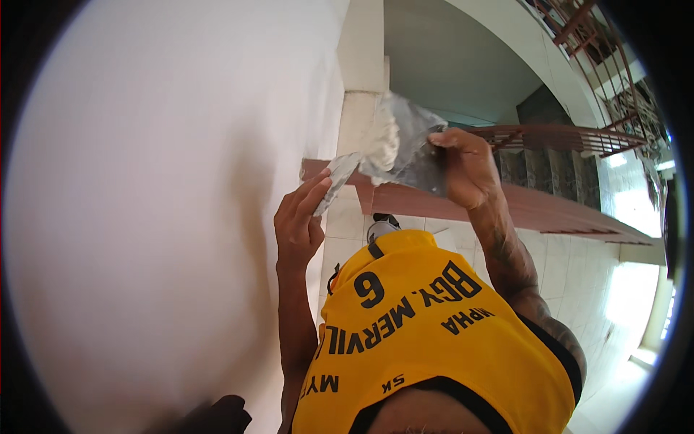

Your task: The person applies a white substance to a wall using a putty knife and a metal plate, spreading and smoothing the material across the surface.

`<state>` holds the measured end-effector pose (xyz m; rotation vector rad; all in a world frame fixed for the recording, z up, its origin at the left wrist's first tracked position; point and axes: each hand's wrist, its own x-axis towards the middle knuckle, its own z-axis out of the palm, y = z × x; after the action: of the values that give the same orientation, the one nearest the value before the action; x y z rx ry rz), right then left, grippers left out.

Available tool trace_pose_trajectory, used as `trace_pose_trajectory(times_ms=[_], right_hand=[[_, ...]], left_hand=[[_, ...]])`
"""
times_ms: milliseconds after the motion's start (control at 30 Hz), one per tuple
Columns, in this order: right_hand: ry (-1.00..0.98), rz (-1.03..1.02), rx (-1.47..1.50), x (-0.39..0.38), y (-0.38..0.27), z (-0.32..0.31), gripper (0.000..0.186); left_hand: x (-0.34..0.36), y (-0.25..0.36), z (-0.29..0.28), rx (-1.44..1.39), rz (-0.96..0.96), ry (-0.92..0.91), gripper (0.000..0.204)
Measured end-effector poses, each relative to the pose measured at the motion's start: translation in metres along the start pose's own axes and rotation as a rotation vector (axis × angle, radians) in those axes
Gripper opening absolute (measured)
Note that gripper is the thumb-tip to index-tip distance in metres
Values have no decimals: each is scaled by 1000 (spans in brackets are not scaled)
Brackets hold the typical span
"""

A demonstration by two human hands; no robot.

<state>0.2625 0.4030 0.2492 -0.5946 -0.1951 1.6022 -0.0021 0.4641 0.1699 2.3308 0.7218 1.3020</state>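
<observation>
My left hand (pixel 300 217), raised close to the white wall, has its fingers closed on a flat greyish-white piece (pixel 337 181). Its surface looks smeared, and I cannot make out its exact kind. My right hand (pixel 466 165) pinches a thin, see-through greyish plastic sheet (pixel 423 141) by its right side. A lump of white paste (pixel 387 142) lies along the sheet's left side. The piece in my left hand points at the lower left edge of the sheet, and whether they touch is unclear. Both hands are up in front of my yellow jersey (pixel 434 318).
A white wall (pixel 159 181) fills the left side. Below my hands runs a reddish-brown ledge (pixel 520 206), with pale floor tiles (pixel 564 267) under it. Dark stair steps (pixel 557 173) and a brown metal railing (pixel 564 137) are beyond to the right.
</observation>
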Motion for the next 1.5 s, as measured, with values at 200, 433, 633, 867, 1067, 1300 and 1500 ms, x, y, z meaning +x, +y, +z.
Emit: trace_pose_trajectory(times_ms=[200, 433, 633, 867, 1067, 1300, 1500], right_hand=[[-117, -203, -72, 62, -56, 3, 19], [-331, -491, -485, 84, -69, -1, 22], [-256, -108, -230, 100, -88, 19, 25], [-107, -30, -304, 132, -94, -15, 18], [-173, -178, -357, 125, -108, -12, 17], [-200, -780, -1003, 83, -90, 6, 25], [-1057, -1034, -1233, 85, -71, 37, 57]], left_hand=[[53, 0, 24, -121, -724, 179, 23], [128, 20, 41, -1227, -1161, 380, 33], [150, 34, 43, -1179, -1062, 465, 35], [145, 34, 39, -1091, -980, 498, 34], [143, 33, 35, -1189, -983, 523, 35], [144, 38, 41, -1413, -1112, 562, 33], [145, 39, 40, -1572, -1128, 522, 32]])
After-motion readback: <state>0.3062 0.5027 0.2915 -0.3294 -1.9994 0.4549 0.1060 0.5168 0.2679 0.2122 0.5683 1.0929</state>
